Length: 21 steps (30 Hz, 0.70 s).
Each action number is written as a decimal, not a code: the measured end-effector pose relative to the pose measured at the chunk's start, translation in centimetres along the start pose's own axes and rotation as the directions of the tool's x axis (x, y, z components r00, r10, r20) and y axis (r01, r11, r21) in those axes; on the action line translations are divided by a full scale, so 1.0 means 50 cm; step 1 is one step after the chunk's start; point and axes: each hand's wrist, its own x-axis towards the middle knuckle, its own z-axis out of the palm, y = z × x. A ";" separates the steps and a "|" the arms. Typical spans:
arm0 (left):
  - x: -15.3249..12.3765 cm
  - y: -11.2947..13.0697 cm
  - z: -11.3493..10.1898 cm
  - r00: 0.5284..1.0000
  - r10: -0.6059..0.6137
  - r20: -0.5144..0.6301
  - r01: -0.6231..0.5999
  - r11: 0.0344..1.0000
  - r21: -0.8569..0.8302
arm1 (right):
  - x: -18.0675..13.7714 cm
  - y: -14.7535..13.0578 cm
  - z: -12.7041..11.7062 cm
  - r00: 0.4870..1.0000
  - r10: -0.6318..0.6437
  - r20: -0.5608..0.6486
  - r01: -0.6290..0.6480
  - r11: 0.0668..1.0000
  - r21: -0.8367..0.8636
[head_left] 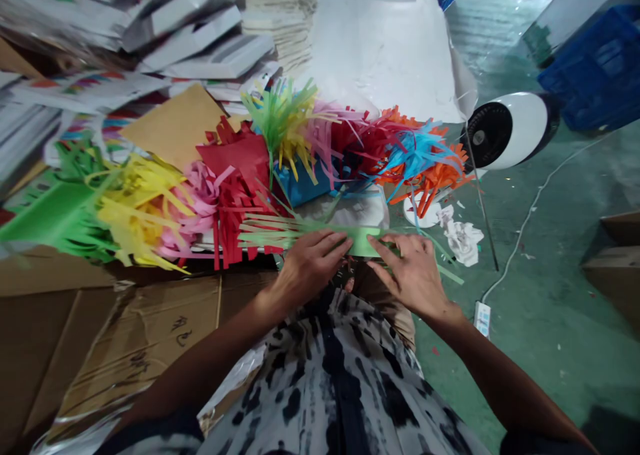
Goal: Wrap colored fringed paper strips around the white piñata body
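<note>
A light green fringed paper strip [363,242] lies crosswise in front of my body, its thin cut ends fanning out to the left and a few trailing right. My left hand [313,262] has its fingers together on the strip's left part, closed on the paper. On the right part, my right hand [410,268] grips the strip with bent fingers; its thumb sits a little lower, near the paper's lower edge. Just beyond lie bundles of fringed paper: red [240,175], yellow [145,202], pink [200,188], green [75,215], blue [417,148] and orange [435,182].
Stacked white printed packs [200,42] fill the far left. A white-covered surface [380,48] lies ahead. Cardboard [165,335] is at the lower left. On the green floor are a fan [515,132], a power strip [483,318] with its cable, and a blue crate [595,68].
</note>
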 end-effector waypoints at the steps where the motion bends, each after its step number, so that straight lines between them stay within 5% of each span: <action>1: 0.005 -0.003 -0.003 1.000 0.004 -0.008 -0.004 1.000 0.015 | 0.004 -0.006 -0.004 1.000 0.010 0.016 -0.009 1.000 -0.017; 6: 0.004 0.003 -0.002 0.995 0.084 -0.057 -0.080 0.994 0.079 | 0.014 -0.038 0.001 0.998 -0.060 -0.032 0.057 0.994 -0.090; 12: -0.004 0.014 -0.008 0.992 0.055 -0.111 -0.049 0.997 0.055 | 0.006 -0.017 0.041 0.954 -0.129 -0.270 0.138 0.990 0.014; 21: 0.009 -0.029 -0.039 0.963 -0.264 -0.055 0.245 0.942 -0.229 | 0.031 0.013 0.005 0.986 0.136 -0.098 -0.103 0.952 0.288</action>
